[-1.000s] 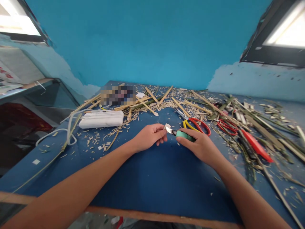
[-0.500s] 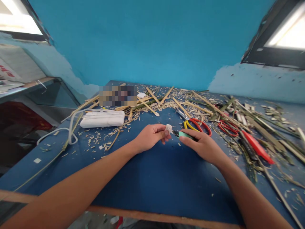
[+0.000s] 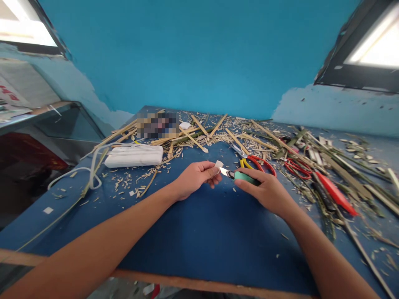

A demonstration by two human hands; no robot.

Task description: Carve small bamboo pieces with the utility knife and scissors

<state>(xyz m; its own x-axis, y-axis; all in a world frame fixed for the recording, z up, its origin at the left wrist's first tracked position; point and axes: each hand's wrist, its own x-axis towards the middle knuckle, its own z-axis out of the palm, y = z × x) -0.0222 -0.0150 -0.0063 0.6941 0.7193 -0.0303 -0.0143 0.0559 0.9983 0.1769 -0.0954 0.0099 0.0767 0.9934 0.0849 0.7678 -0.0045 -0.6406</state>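
My left hand pinches a small white piece between thumb and fingers, above the blue table. My right hand is closed around the green handle of a knife. The bright blade points left, its tip close beside the white piece; whether they touch is hard to tell. Just behind my right hand lie red-handled scissors and a yellow-handled tool.
A white power strip with its cable lies at left. Bamboo strips and shavings spread along the back. At right are red-handled scissors, a red tool and more strips. The table's wooden edge runs in front.
The knife blade shows more clearly now, with a gap between its handle and my left fingers. My left hand and the white piece have shifted slightly left.
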